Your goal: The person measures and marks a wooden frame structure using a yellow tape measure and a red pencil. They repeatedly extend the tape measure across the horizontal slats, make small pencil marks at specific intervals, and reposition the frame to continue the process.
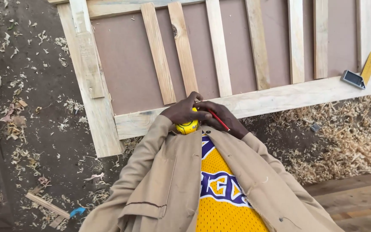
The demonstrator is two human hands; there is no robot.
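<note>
Nearest the lens is the person's own chest: a tan jacket [164,184] hanging open over a yellow mesh jersey [220,210] with purple and white lettering. Both arms reach forward from it and meet just above the jersey's neckline.

Left hand [184,111] is curled down over a round yellow tape measure [187,126], fingers wrapped across its top so only the lower half of the case shows beneath the knuckles. Right hand [224,118] lies touching the left, closed around a red pencil [218,119] that slants from upper left to lower right across its fingers (whether this hand also touches the tape measure cannot be told). The tape measure sits below and between the two hands, right at the near edge of a pale wooden frame [280,96].

That frame lies flat on the ground, its upright slats [181,51] nailed over a brown backing board [129,64]. Farther right, on the frame's bottom rail, rests a try square [359,75] with a grey stock and yellow blade, well apart from the hands. Wood shavings [344,137] are heaped on the dirt below it.
</note>
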